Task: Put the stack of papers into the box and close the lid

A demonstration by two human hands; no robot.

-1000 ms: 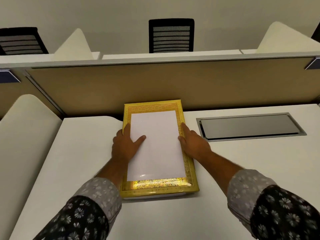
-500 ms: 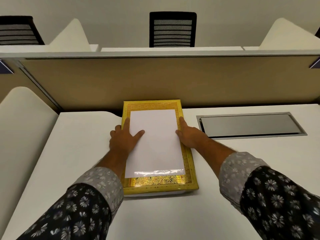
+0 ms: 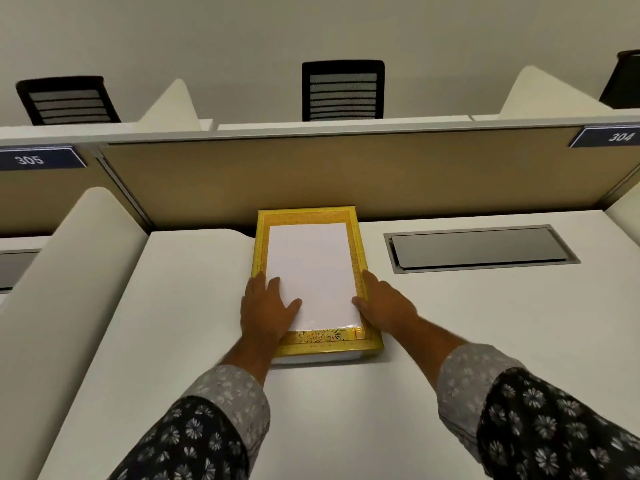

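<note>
Paper stack (image 3: 311, 275): clean white sheets, portrait, edges squared, glossy glare along the near edge. It lies flat on top of the box (image 3: 360, 244), a flat yellow rectangle with an ornate gold border that shows as a frame all round the paper, widest at the near end. A white layer shows under the box's near edge. The box sits on the white worktop (image 3: 485, 323), its far end up against the tan divider (image 3: 346, 174) and a grey cable hatch (image 3: 481, 247) just to its right.

Your left hand (image 3: 266, 310) lies flat, fingers spread, on the paper's near-left corner, palm overlapping the box's border; it presses and grips nothing. Your right hand (image 3: 388, 303) is flat along the box's right border, thumb touching the paper's right edge, released too.

Versus 0.5 s ago: both your hands have slid toward you, from about midway along the stack to its near corners. The paper has shifted a bit toward the far end, so less far border shows. The box has not moved. Your head has tipped up: number plates 305 (image 3: 31, 159) and 304 (image 3: 618, 136) and more of the black chairs (image 3: 343, 88) now show.
</note>
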